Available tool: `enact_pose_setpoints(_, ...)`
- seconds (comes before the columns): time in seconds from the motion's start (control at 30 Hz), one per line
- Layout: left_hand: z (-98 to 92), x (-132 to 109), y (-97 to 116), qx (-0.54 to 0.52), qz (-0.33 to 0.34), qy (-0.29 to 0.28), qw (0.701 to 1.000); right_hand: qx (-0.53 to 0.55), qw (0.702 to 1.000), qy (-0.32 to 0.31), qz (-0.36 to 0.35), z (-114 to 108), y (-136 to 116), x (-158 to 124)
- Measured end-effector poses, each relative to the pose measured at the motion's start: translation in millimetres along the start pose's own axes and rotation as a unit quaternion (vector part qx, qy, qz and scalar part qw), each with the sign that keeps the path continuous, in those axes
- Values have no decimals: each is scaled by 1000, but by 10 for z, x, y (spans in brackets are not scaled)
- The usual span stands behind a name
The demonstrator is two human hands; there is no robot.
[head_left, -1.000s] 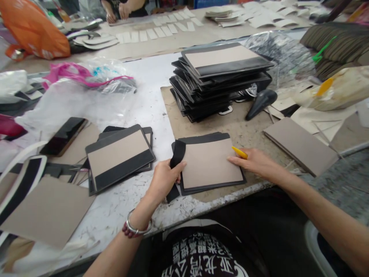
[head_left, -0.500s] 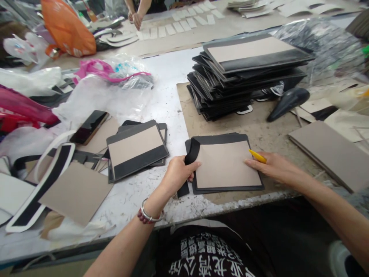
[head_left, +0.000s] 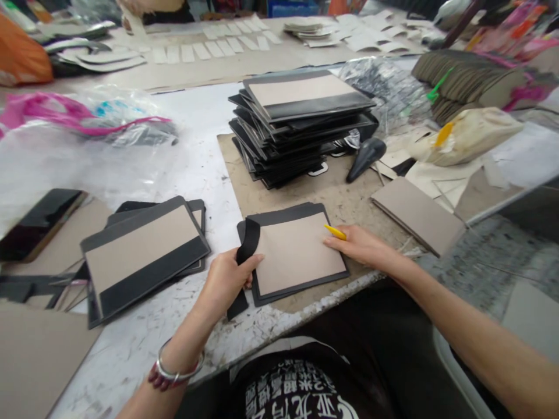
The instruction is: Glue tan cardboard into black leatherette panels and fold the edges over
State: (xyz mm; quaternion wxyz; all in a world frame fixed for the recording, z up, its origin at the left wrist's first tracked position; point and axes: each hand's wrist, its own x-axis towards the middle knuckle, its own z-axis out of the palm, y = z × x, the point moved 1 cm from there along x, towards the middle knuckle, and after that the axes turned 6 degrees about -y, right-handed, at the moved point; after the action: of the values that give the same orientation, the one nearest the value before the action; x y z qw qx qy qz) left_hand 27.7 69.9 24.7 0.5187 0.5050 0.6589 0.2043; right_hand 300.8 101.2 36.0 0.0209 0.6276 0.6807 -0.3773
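Head view: pinching black strip (head_left: 249, 237) between thumb and fingers of left hand (head_left: 227, 279), thumb tip over near-left edge of beige-faced panel (head_left: 301, 250). Holding yellow tool (head_left: 336, 232) in right hand (head_left: 358, 245), fingers curled around it, thumb at panel's right edge. Can't tell exact finger placement under either palm, hidden. Got panel lying flat near front table edge, mostly on brown sheet (head_left: 349, 192), between both hands. See strip running past left hand at both ends, curving up along panel's left side. Note tall stack (head_left: 305, 96) of similar panels behind, smaller pile (head_left: 144, 256) to left, phone (head_left: 48, 218) beyond that, plain boards (head_left: 417, 212) to right, black tapered tool (head_left: 367, 157) just beside tall stack.
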Motion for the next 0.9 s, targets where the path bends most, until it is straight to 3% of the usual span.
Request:
enact_pose_setpoints(0.33,18,-42,76,-3,-5,17,1000,-43,999,-5,-23,21,60,32)
enact_pose_setpoints(0.9,30,-42,83,-31,-18,8,999,-6,999,-16,-33,-14,36,-7)
